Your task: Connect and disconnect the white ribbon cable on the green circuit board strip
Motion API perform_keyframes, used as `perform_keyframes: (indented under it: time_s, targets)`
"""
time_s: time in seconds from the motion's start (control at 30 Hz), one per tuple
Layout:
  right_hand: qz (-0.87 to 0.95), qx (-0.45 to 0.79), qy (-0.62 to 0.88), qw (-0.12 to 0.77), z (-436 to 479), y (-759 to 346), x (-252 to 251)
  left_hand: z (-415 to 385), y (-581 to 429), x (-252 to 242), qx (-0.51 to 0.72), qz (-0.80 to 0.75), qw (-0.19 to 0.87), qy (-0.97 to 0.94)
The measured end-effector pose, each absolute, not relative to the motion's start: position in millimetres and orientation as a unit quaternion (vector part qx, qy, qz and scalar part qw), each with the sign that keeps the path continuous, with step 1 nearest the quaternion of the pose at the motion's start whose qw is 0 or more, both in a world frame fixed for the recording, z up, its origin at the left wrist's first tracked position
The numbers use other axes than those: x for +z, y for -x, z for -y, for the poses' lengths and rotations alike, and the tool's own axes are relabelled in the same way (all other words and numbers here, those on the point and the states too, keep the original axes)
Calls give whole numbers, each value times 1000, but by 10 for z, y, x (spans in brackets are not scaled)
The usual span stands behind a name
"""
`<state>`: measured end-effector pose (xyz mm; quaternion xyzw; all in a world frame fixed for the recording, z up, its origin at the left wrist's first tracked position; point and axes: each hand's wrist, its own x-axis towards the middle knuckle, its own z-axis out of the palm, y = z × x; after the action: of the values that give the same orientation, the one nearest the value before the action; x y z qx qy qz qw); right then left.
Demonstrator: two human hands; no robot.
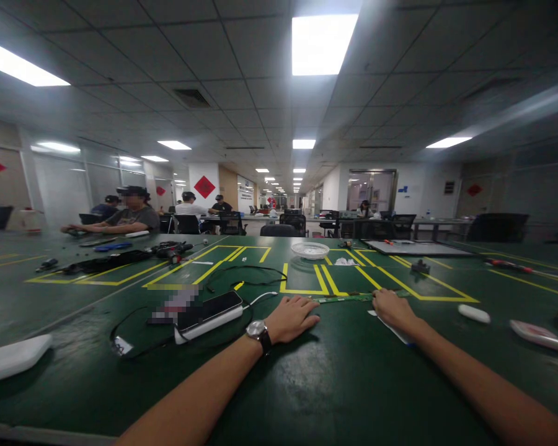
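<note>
My left hand [292, 319], with a watch [258, 331] on its wrist, lies palm down on the green table [316, 396], fingers stretched out. Its fingertips reach the left end of a thin, patterned green strip [346, 298], whose exact kind I cannot make out. At the strip's right part, my right hand [394, 311] is closed, fingers bent down on it; the fingertips are partly hidden. A white flat piece [395, 329], like paper or card, sticks out from under the right hand. Left of my left hand, a dark-screened phone [211, 313] rests on a white block.
Black cables [246, 269] curl across the table at left. A white basket [310, 249] stands ahead, near crumpled white tissue [346, 262]. At right lie a white oval object [474, 313] and a pale rounded case [537, 334]. A co-worker [132, 214] sits at the far left.
</note>
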<state>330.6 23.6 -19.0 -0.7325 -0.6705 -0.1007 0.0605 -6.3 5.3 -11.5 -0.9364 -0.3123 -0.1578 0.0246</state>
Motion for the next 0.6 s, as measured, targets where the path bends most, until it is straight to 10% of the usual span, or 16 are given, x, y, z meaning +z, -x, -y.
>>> perform_keyframes:
  time_s: [0.6]
  targets:
    - [786, 19, 605, 123, -215, -3196, -9, -35, 89, 7, -228, 346, 27, 910]
